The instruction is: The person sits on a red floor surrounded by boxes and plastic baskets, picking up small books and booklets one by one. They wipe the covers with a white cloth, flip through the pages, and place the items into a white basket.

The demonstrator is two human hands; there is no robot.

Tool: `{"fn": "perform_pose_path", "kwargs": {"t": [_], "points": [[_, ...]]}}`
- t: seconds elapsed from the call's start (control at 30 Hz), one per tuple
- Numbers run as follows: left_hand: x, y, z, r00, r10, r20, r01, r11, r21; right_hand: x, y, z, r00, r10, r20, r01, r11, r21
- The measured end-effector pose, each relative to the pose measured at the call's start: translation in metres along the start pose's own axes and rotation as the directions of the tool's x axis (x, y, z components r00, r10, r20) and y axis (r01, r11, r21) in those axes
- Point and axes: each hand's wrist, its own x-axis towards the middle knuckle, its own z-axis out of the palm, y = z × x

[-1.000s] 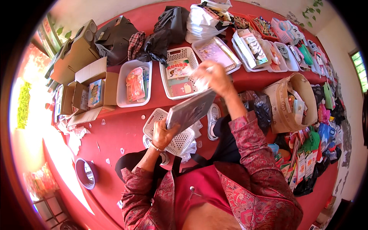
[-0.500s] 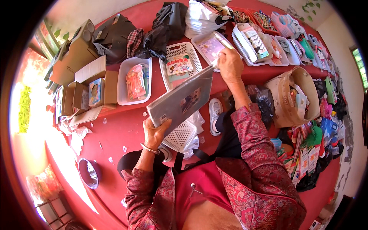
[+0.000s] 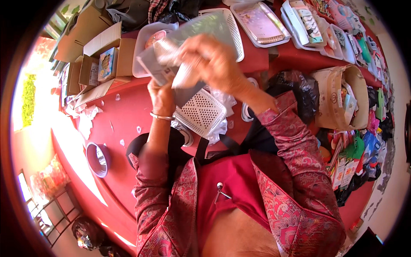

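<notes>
Both my hands hold a flat grey packet [image 3: 165,64] up close in front of me; it is blurred by motion. My left hand [image 3: 162,97] grips its lower left edge, a metal bangle on the wrist. My right hand [image 3: 214,64] is closed over its right side. Just below the packet lies a white perforated basket [image 3: 201,113] on crumpled clear plastic, on the red surface [image 3: 124,115]. Behind my hands stands a second white perforated basket [image 3: 233,32], partly hidden.
Open cardboard boxes [image 3: 107,55] and a white tray [image 3: 143,51] sit at the far left. Clear trays of small goods [image 3: 261,21] line the far side. A brown paper bag [image 3: 338,103] and a black plastic bag [image 3: 295,90] are at my right. A purple-rimmed bowl [image 3: 97,159] lies at the near left.
My right hand has come back from the far trays and closed on the grey packet. Both hands have drawn the packet nearer and higher, so it now hides the tray behind.
</notes>
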Motion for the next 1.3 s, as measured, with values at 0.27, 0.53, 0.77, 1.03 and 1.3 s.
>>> {"fn": "perform_pose_path", "kwargs": {"t": [0.27, 0.53, 0.77, 1.03, 1.3], "points": [[0.012, 0.0, -0.011, 0.959, -0.281, 0.022, 0.273, 0.905, -0.328, 0.009, 0.067, -0.006, 0.951, 0.112, -0.287, -0.189, 0.948, -0.255], [0.019, -0.014, -0.025, 0.864, -0.486, 0.131, 0.488, 0.746, -0.452, -0.034, -0.004, 0.036, 0.979, 0.082, 0.188, -0.065, 0.993, -0.097], [0.013, -0.003, -0.017, 0.886, -0.457, 0.077, 0.435, 0.761, -0.482, -0.008, 0.028, -0.026, 0.985, -0.099, 0.138, 0.151, 0.879, -0.453], [0.005, 0.007, -0.006, 0.909, -0.39, 0.149, 0.416, 0.814, -0.406, 0.022, 0.042, -0.082, 0.86, 0.148, -0.489, -0.327, 0.894, -0.306], [-0.008, 0.002, 0.009, 0.93, -0.34, 0.144, 0.366, 0.899, -0.242, 0.021, 0.044, 0.005, 0.952, -0.15, 0.268, 0.267, 0.837, -0.477]]}}
